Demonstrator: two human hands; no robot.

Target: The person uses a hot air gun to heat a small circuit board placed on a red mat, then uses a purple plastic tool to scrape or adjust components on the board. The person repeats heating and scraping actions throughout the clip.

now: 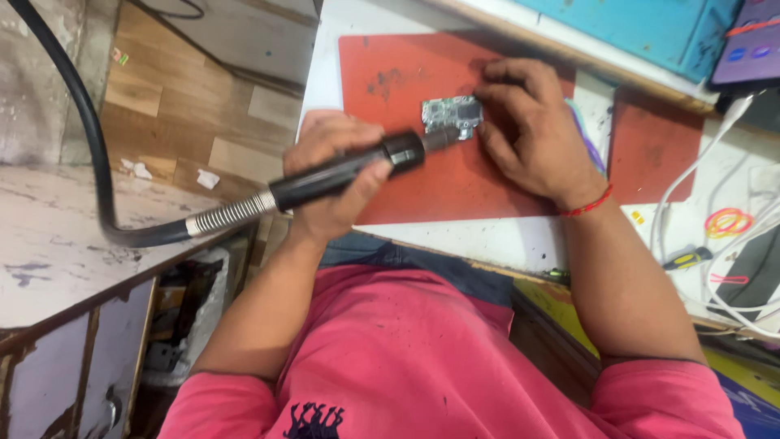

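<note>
My left hand [321,146] is wrapped around the black handle of a hose-fed hot-air tool [333,179]. Its metal nozzle tip touches or hovers at the near edge of a small circuit board [449,114]. The board lies on a red work mat [390,81]. My right hand [532,130], with a red thread at the wrist, rests on the mat, and its fingertips press on the board's right side. A thick black hose [97,162] with a metal spring collar runs from the tool off to the left.
A second red mat [650,154] lies to the right, beside white cables [691,175], coloured rubber bands [727,221] and a yellow-handled screwdriver [686,258]. A blue box [642,24] and a device with a purple screen [751,45] sit at the back. A worn white counter [49,244] stands at the left.
</note>
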